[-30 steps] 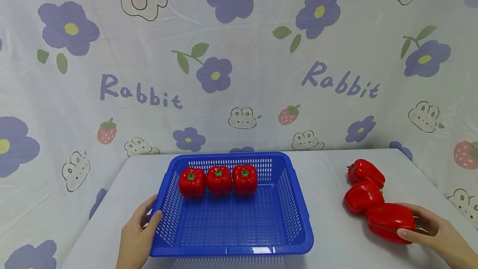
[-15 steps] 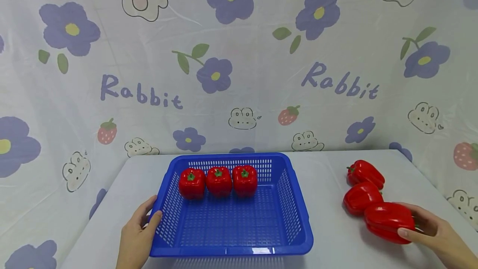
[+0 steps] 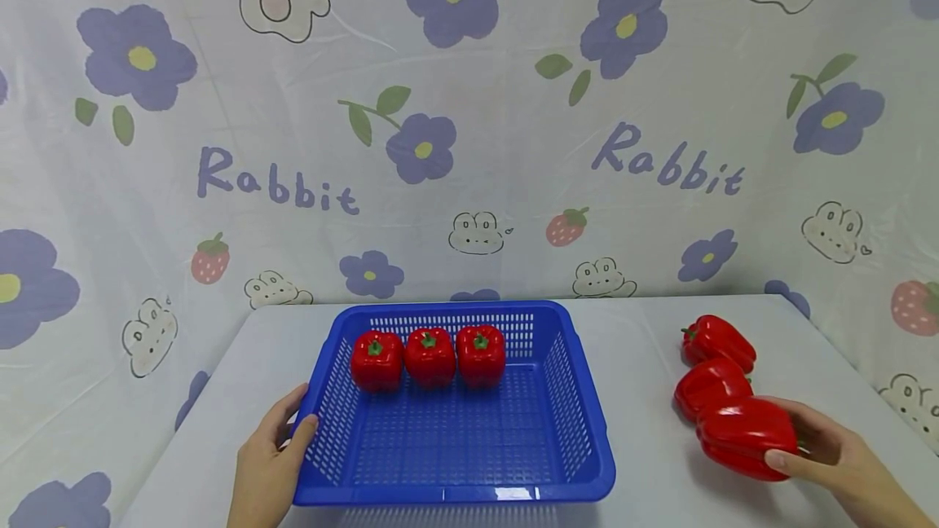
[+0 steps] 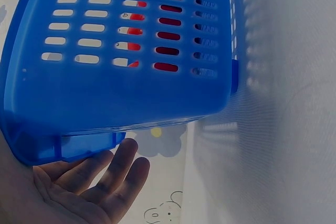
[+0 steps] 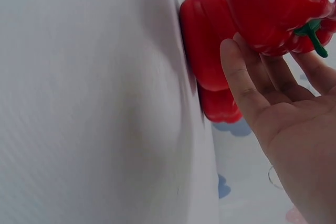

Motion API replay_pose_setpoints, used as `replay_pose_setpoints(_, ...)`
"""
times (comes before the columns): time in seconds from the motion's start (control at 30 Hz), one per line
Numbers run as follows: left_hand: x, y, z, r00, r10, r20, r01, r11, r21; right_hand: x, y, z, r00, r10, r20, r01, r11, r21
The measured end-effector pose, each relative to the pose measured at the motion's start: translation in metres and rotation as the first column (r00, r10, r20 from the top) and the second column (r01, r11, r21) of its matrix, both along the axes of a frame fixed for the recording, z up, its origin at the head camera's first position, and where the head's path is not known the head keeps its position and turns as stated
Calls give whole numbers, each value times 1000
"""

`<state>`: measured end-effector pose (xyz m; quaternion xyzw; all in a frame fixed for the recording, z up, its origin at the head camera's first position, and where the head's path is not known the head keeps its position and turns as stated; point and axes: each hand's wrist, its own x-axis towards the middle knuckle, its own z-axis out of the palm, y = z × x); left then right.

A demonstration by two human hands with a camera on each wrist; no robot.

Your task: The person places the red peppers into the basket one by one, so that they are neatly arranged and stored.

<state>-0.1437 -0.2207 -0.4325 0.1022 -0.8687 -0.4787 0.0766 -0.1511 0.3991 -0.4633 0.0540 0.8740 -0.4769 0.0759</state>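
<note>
My right hand [image 3: 836, 451] grips a glossy red bell pepper [image 3: 744, 437] by its stem end, at the right of the head view. In the right wrist view this pepper's green stem [image 5: 313, 35] points back toward the palm, and a shadow lies on the table beneath it. My left hand [image 3: 267, 459] holds the left rim of a blue plastic basket [image 3: 455, 494], thumb on the rim and fingers outside. The left wrist view shows those fingers [image 4: 118, 169] behind the basket's slotted wall, with the thumb hidden. Three red bell peppers [image 3: 430, 358] stand in a row along the basket's back, stems up.
Two more red bell peppers lie on the white table [image 3: 631, 398] just behind the held one: a nearer pepper [image 3: 707, 385] partly overlapped by it, and a farther pepper [image 3: 722, 342]. A patterned cloth [image 3: 513, 145] hangs behind the table and along its sides.
My right hand has shifted left with the bell pepper, which now overlaps more of the pepper behind it. The left hand and the basket have stayed in place.
</note>
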Motion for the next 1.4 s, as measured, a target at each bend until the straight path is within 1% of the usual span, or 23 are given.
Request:
replay_pose_setpoints(0.17, 1, 0, 0, 1000, 1, -3, -1, 1000, 4, 0, -9, 2, 1000, -2, 21, 3, 999, -38)
replay_pose_setpoints(0.27, 1, 0, 0, 1000, 1, -6, -1, 1000, 5, 0, -14, 2, 1000, -3, 23, 4, 999, -46)
replay_pose_setpoints(0.57, 0, 1, 1, 1000, 2, 7, -2, 1000, 1, 1, -29, 1, 1000, 2, 2, -2, 996, -85)
replay_pose_setpoints(0.83, 0, 1, 0, 1000, 3, 4, -3, 1000, -2, 5, -47, 5, 1000, -22, -22, 19, 990, -143)
replay_pose_setpoints(1.07, 1, 0, 0, 1000, -1, -5, 1, 1000, 9, 6, -56, 7, 999, -46, -19, 41, 981, -188)
replay_pose_setpoints(1.17, 1, -1, 1, 1000, -2, -14, 3, 1000, 14, 6, -61, 9, 998, -57, -37, 48, 977, -207)
replay_pose_setpoints(1.4, 2, 0, 1, 1000, -2, -25, 3, 999, 33, 6, -77, 20, 988, -57, -145, 17, 963, -269)
